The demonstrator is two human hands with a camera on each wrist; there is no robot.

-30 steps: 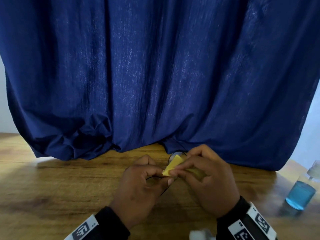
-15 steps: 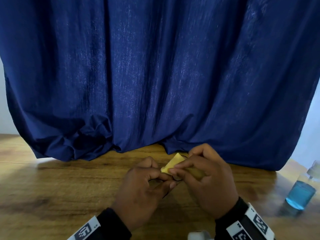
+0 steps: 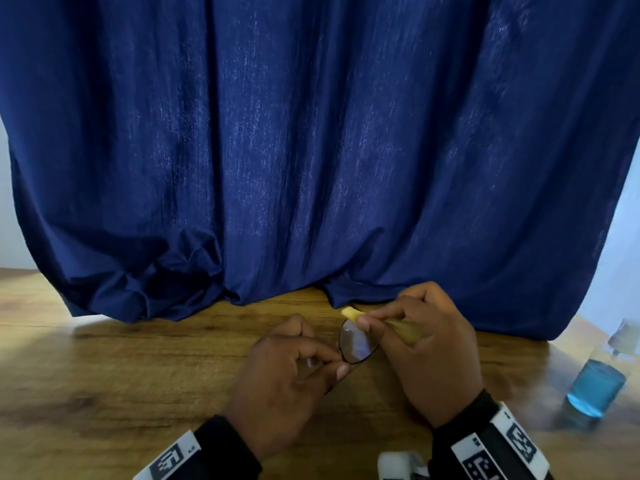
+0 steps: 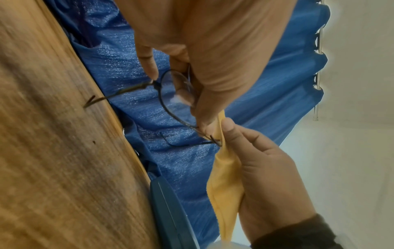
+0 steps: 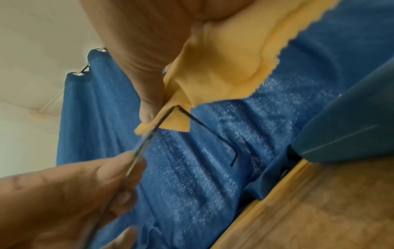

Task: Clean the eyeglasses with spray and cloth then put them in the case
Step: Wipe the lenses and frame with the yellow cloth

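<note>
Thin black-framed eyeglasses (image 3: pixel 356 344) are held just above the wooden table (image 3: pixel 138 375) at centre. My left hand (image 3: pixel 332 365) pinches the near lens rim, seen close in the left wrist view as the eyeglasses (image 4: pixel 179 91). My right hand (image 3: pixel 367 322) pinches a folded yellow cloth (image 3: pixel 349 312) over the far corner of the frame, by the hinge. In the right wrist view the cloth (image 5: pixel 219 67) wraps that corner and the frame (image 5: pixel 149 134) runs down to my left fingers. A clear spray bottle (image 3: pixel 599 386) of blue liquid stands at the right. A teal case (image 4: pixel 170 210) lies by the curtain.
A dark blue curtain (image 3: pixel 311 168) hangs along the table's back edge, bunched on the wood. A white object (image 3: pixel 398 465) shows at the bottom edge near my right wrist. The teal case (image 5: pixel 351 134) sits right of my hands.
The cloth has slid off the lens towards its far corner, so the lens now shows bare. My right hand has shifted slightly away and right; the left keeps its hold.
</note>
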